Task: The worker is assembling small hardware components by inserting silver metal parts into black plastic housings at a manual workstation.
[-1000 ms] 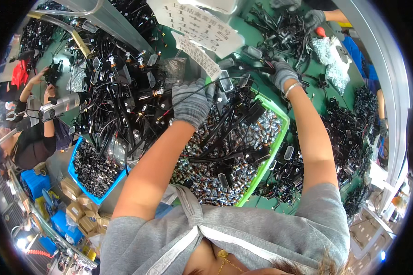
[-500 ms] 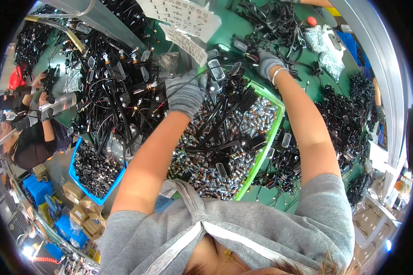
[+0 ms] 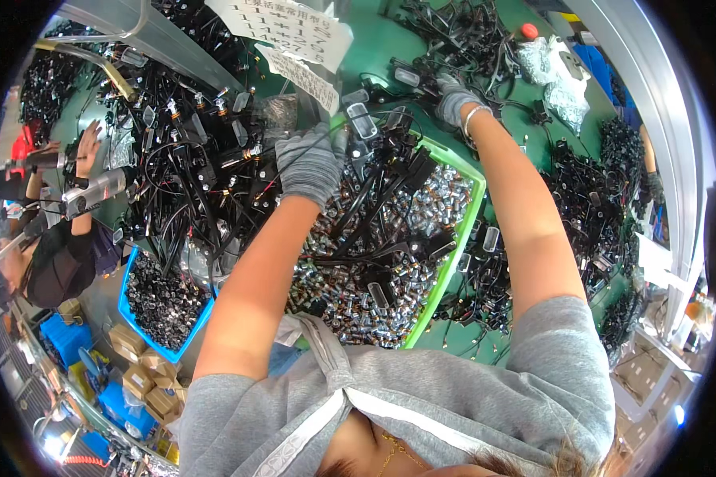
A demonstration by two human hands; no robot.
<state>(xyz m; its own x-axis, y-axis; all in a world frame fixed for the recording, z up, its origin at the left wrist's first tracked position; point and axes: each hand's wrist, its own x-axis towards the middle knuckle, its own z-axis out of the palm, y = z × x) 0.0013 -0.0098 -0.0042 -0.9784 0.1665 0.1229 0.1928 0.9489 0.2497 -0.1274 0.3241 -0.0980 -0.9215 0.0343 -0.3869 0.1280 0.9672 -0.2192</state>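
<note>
My left hand (image 3: pixel 309 168), in a grey striped knit glove, is closed at the far left corner of the green bin (image 3: pixel 445 274). What its fingers hold is hidden. Beside it lies a black cabled part with a clear window (image 3: pixel 363 121). Beyond the bin, my gloved right hand (image 3: pixel 457 105) has its fingers closed around the cable end of another black cabled part (image 3: pixel 406 76); the fingertips are partly hidden. Small metal cylinders (image 3: pixel 358 298) fill the bin, and several black cabled parts (image 3: pixel 390 179) lie across them.
Tangled black cabled parts (image 3: pixel 187 159) cover the table at left, with more at right (image 3: pixel 581 207). A blue bin (image 3: pixel 167 350) holds small dark pieces. Paper sheets (image 3: pixel 290 36) hang by a metal post (image 3: pixel 191 44). Bagged parts (image 3: pixel 569 103) lie far right. A co-worker (image 3: pixel 64 262) is at left.
The whole view has shifted slightly, carrying the scene a little left. Both my hands keep nearly the same places. The co-worker at left has raised an open hand.
</note>
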